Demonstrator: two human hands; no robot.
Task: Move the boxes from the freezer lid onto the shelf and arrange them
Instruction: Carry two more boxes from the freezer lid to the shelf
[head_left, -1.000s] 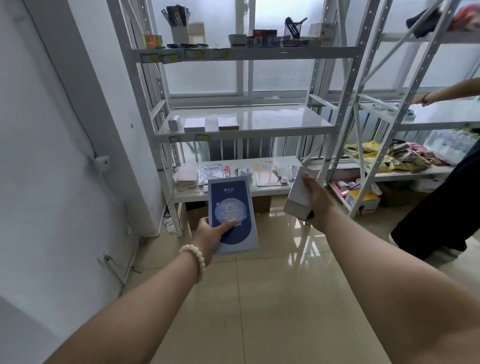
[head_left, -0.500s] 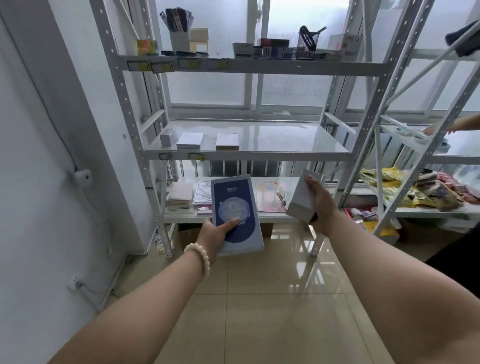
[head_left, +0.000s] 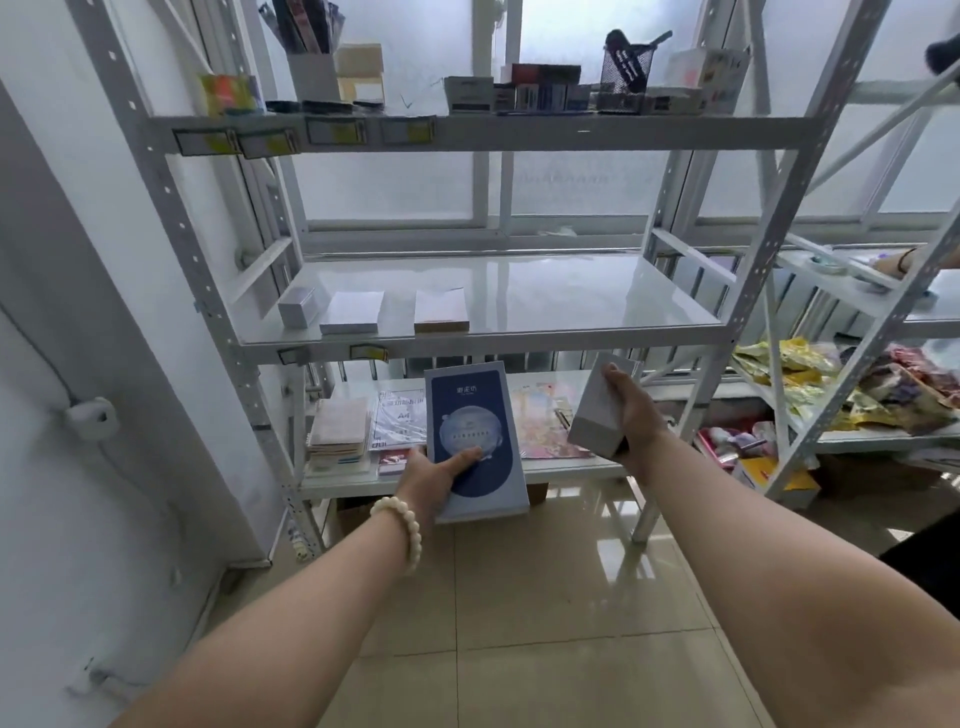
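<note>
My left hand (head_left: 434, 475) grips a flat blue box (head_left: 472, 431) by its lower edge, thumb on its printed face. My right hand (head_left: 631, 415) holds a white box (head_left: 597, 421) tilted on end. Both boxes hang just below the front rail of the middle shelf (head_left: 571, 296) of the white metal rack. Three small white boxes sit on that shelf's left part: one (head_left: 297, 306) by the post, one (head_left: 353, 310) beside it, and one (head_left: 441, 310) further right. The freezer lid is out of view.
The top shelf (head_left: 519, 130) carries pen holders and several small boxes. The bottom shelf (head_left: 571, 467) holds notebooks and paper packs. A second rack (head_left: 852, 338) at the right holds snack bags, and another person's hand (head_left: 904, 260) reaches into it. Tiled floor lies below.
I have come closer to the rack, which now fills the view. Both hands have risen with their boxes toward the middle shelf's front edge.
</note>
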